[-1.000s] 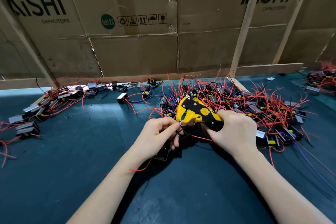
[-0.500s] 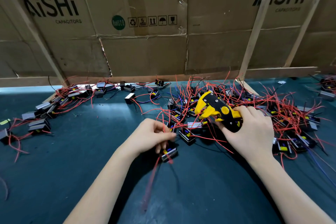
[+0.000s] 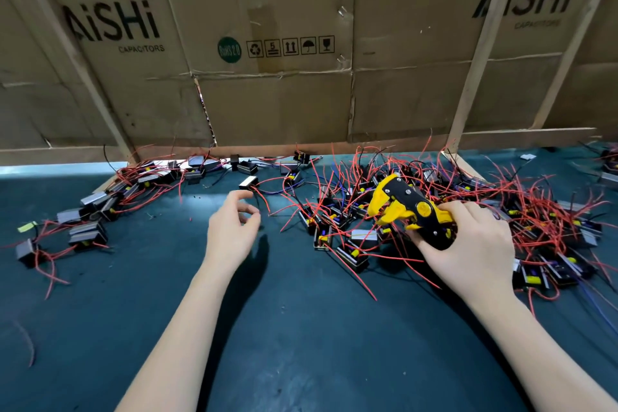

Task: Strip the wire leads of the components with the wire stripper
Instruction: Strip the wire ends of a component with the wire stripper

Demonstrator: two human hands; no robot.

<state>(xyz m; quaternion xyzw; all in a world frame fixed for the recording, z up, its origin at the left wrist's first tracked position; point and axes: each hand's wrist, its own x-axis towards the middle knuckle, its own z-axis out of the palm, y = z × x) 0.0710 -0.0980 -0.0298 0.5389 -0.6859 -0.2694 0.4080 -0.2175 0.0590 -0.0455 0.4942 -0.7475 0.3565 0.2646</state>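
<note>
While my right grip [image 3: 468, 244] wraps the stripper [image 3: 406, 207] over the big tangled pile [image 3: 501, 211], my left grip [image 3: 230, 227] hangs loosely curled and empty. Left of it lies a smaller heap [image 3: 110, 201], likely done; most components seem left.

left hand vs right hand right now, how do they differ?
1. The left hand holds nothing, fingers loosely curled; the right hand grips the yellow-and-black wire stripper.
2. The left hand hangs above bare green mat, between the piles; the right hand sits at the big tangle of components with red leads.

Shared: both are bare and reach forward over the mat.
</note>
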